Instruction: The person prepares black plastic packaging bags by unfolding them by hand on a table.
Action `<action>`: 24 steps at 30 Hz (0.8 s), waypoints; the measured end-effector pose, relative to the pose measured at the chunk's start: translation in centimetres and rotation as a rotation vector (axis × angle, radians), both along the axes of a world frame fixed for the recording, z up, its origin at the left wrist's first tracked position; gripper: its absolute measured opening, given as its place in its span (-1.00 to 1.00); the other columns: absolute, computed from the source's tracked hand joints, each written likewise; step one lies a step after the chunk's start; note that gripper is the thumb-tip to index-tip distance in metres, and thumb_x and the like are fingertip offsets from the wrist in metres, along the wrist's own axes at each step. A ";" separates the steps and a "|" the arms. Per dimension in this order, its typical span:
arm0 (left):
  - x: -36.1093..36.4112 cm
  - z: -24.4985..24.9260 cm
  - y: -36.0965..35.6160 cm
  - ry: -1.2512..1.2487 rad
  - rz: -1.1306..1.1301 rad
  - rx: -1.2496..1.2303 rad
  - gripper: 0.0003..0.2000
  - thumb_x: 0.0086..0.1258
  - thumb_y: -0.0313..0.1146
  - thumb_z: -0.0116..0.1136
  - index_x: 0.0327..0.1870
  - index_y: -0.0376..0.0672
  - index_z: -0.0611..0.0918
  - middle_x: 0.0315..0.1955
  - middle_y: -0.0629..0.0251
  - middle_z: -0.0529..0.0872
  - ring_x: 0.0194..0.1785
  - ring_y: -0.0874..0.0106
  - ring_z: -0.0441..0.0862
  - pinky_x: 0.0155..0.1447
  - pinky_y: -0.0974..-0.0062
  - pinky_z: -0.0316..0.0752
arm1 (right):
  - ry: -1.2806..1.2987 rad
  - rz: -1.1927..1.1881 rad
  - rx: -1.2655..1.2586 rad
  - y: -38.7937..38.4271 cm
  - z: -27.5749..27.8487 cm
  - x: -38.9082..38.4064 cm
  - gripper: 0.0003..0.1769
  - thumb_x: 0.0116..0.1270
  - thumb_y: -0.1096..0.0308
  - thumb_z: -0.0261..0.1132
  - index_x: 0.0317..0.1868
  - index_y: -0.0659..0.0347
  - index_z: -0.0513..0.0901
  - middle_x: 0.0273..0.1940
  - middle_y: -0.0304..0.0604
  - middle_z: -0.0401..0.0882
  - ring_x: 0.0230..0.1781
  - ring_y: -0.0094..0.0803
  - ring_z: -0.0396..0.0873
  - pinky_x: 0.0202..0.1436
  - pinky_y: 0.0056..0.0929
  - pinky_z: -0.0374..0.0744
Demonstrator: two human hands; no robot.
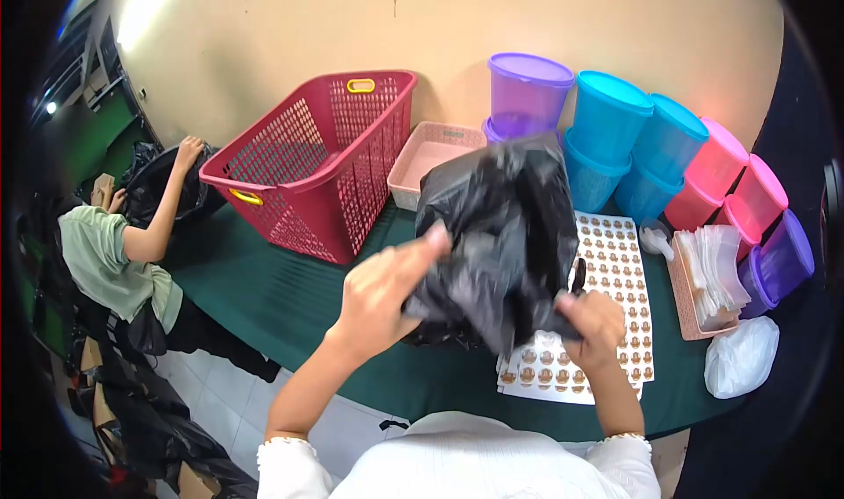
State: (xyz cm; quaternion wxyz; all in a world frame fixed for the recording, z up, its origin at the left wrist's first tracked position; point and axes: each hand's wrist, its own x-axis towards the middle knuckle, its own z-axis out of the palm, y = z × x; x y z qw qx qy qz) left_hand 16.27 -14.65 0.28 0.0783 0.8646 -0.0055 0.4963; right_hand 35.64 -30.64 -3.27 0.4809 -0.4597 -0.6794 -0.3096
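A black plastic bag (492, 235), crumpled and partly filled out, is held up over the table in front of me. My left hand (378, 292) grips its left side, thumb on the near face and the other fingers hidden by the plastic. At the lower right corner, my right hand (596, 323) is closed on a bunched edge of the same bag. Whatever may be inside the bag is hidden. Beneath and right of it lie sheets of round brown stickers (615, 279), partly covered by the bag and my right hand.
A maroon laundry basket (338, 196) and a pink tray (406, 167) stand behind on the green-covered table (264, 297). Purple, blue (611, 112) and pink tubs are stacked along the wall. Clear packets fill a basket (694, 323) near a white bag (741, 356). Another person (114, 253) handles black plastic at left.
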 end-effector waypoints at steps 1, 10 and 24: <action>-1.2 -1.1 -0.2 0.118 -0.017 0.014 -0.38 -0.26 -0.49 0.18 0.04 -0.21 0.47 -0.26 0.21 0.62 -0.49 0.40 0.51 -0.44 0.57 0.36 | -0.064 0.055 -0.119 -1.1 -0.8 0.2 -0.73 -0.03 0.41 0.18 -0.25 0.23 0.60 -0.66 -0.22 0.44 -0.77 -0.44 0.31 -0.70 -0.53 0.24; -7.0 -6.7 -0.5 0.912 -0.349 -0.449 -0.69 -0.15 -0.26 0.35 -0.35 -0.19 0.64 -0.65 0.32 0.58 -0.63 0.47 0.46 -0.56 0.59 0.31 | 0.577 -0.104 -2.013 -2.0 0.3 0.4 -0.62 0.25 0.09 0.09 -0.38 0.28 0.60 -0.42 0.02 0.56 -0.39 -0.26 0.54 -0.26 -0.42 0.46; 0.1 -1.0 -5.3 0.706 0.174 0.015 -0.07 -0.38 -0.25 0.40 0.21 -0.06 0.21 0.14 0.04 0.21 0.22 0.08 0.15 0.25 0.15 0.04 | 1.047 0.329 -1.628 5.7 0.2 2.7 -0.35 0.21 -0.12 0.02 0.02 0.34 0.44 0.00 -0.03 0.45 0.01 -0.40 0.40 0.10 -0.47 0.32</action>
